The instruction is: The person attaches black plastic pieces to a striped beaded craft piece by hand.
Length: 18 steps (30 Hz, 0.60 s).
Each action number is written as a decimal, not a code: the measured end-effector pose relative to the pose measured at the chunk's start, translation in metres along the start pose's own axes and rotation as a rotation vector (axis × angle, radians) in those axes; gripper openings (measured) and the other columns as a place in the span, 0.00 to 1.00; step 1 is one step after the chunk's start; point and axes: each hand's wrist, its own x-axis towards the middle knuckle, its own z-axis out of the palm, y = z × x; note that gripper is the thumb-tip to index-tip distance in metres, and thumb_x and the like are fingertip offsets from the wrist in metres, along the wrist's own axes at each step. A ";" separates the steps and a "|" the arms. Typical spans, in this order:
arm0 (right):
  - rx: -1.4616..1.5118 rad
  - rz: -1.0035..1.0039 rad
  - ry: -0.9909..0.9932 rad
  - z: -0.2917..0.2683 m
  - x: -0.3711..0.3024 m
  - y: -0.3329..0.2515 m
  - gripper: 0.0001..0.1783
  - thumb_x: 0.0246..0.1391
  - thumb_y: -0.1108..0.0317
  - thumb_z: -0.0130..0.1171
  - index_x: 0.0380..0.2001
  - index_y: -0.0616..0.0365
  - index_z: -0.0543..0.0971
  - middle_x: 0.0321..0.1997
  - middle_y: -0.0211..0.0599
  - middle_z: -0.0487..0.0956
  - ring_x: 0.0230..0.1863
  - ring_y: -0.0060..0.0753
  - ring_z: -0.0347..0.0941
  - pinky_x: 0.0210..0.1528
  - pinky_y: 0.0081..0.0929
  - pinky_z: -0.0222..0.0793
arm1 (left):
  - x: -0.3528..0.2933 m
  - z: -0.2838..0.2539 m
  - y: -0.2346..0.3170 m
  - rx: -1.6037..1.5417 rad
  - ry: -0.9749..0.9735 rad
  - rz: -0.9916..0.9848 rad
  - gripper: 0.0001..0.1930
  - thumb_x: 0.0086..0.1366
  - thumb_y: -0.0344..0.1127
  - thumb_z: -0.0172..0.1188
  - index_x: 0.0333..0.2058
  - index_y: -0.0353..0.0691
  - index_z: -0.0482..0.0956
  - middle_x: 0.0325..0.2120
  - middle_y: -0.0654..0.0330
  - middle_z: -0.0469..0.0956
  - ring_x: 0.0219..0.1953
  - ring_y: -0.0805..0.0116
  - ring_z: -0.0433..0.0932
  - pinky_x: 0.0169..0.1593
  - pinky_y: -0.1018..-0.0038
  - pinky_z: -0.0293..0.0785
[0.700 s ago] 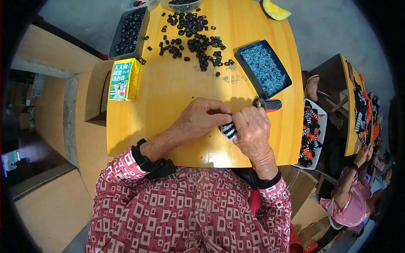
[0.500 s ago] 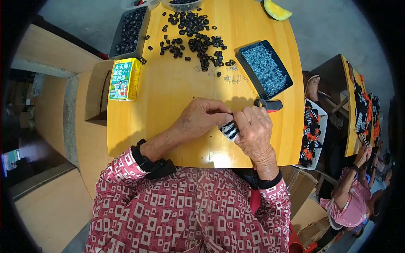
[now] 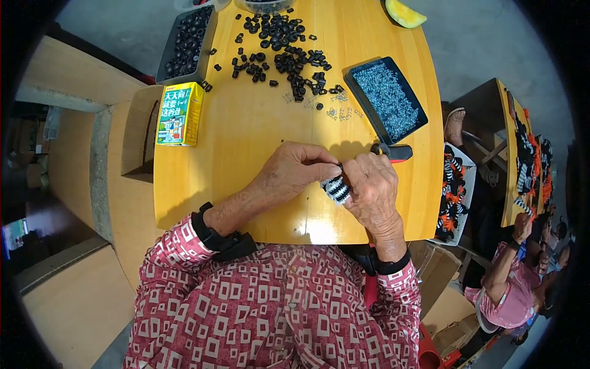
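Observation:
Over the near part of the table, my left hand [image 3: 291,174] and my right hand [image 3: 373,188] meet at a small black-and-white striped knitted piece [image 3: 336,190]. My left thumb and forefinger are pinched together at its upper edge. The fingers of my right hand curl round its right side and hide part of it. Anything small between the fingertips is too hidden to make out. Just beyond my right knuckles lies a tool with a black and red handle [image 3: 401,153], partly covered by the hand.
Black plastic parts [image 3: 301,64] lie scattered on the table [image 3: 246,178]. A tray of small clear pieces [image 3: 387,101], a black bin [image 3: 187,46], a yellow carton [image 3: 179,115] and a fruit slice [image 3: 405,13] surround them. Right, a white box [image 3: 468,184] holds striped and orange items; a co-worker [image 3: 510,289] sits beyond.
The striped piece has tilted slightly and shows a bit more between my hands, which stay nearly in place. At the right, the co-worker's hand has moved with a striped item.

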 end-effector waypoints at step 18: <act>0.066 -0.074 0.022 0.007 -0.005 0.003 0.14 0.37 0.65 0.66 0.21 0.55 0.70 0.21 0.36 0.66 0.24 0.40 0.67 0.31 0.36 0.62 | 0.000 -0.006 0.000 0.196 -0.072 0.032 0.11 0.62 0.33 0.64 0.38 0.30 0.82 0.28 0.60 0.82 0.31 0.78 0.76 0.38 0.77 0.74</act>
